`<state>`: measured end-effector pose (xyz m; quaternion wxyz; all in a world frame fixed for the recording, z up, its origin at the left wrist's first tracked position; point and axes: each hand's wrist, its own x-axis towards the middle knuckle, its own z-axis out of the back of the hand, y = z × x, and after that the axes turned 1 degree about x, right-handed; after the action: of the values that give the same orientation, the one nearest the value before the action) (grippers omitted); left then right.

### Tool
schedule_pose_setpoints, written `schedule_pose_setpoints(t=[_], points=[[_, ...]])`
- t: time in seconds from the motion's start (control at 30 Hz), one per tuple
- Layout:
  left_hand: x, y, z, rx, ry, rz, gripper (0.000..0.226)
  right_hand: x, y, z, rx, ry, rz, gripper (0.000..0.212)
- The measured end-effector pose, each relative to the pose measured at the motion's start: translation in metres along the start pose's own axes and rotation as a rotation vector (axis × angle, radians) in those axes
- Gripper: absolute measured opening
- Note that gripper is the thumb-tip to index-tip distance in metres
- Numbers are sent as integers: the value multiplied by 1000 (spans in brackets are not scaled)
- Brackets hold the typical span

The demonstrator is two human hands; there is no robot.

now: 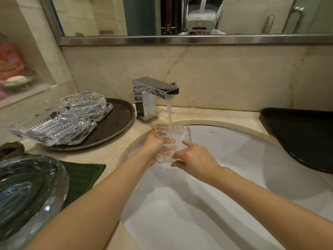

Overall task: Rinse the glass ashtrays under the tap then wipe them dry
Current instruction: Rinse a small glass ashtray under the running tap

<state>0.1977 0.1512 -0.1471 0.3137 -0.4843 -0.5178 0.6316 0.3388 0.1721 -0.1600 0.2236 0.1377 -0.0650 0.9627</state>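
Note:
A square cut-glass ashtray (pixel 180 131) is held over the white sink (pixel 234 159), directly under the running stream from the chrome tap (pixel 155 91). My left hand (pixel 155 145) grips its left side from below. My right hand (pixel 194 157) holds its right near edge, with the forefinger laid on the glass. Water runs into the ashtray's middle. Several more glass ashtrays (pixel 54 123) are stacked on a dark round tray (pixel 119 121) at the left. A dark green cloth (pixel 82 175) lies on the counter at the near left.
A large glass ashtray (pixel 27 192) sits at the near left on the green cloth. A black tray (pixel 302 134) lies on the counter to the right of the sink. A brown cloth (pixel 10 148) lies at the left edge. A mirror spans the wall above.

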Motion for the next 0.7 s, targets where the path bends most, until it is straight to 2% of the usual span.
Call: schedule_pose_setpoints(t=[0.07, 0.17, 0.3, 0.33, 0.43, 0.5, 0.63, 0.7], points=[[2, 2, 0, 32, -20, -15, 30, -7, -16, -6, -109, -5, 88, 39], [1, 0, 2, 102, -72, -41, 24, -20, -38, -21, -348, 73, 118, 50], [-2, 0, 2, 171, -88, -52, 24, -18, -41, -20, -442, 54, -35, 71], [-3, 0, 1, 181, -94, -56, 24, -15, -36, -21, -424, 49, -31, 71], [-4, 0, 0, 207, -136, -77, 23, -14, -25, -33, -335, -77, 192, 41], [-4, -1, 2, 225, -163, -80, 22, -17, -26, -36, -284, -79, 255, 40], [-6, -4, 0, 226, -162, -72, 23, -17, -32, -16, -393, 62, 27, 63], [-8, -4, -2, 233, -144, -57, 20, -15, -32, -12, -385, 108, -37, 63]])
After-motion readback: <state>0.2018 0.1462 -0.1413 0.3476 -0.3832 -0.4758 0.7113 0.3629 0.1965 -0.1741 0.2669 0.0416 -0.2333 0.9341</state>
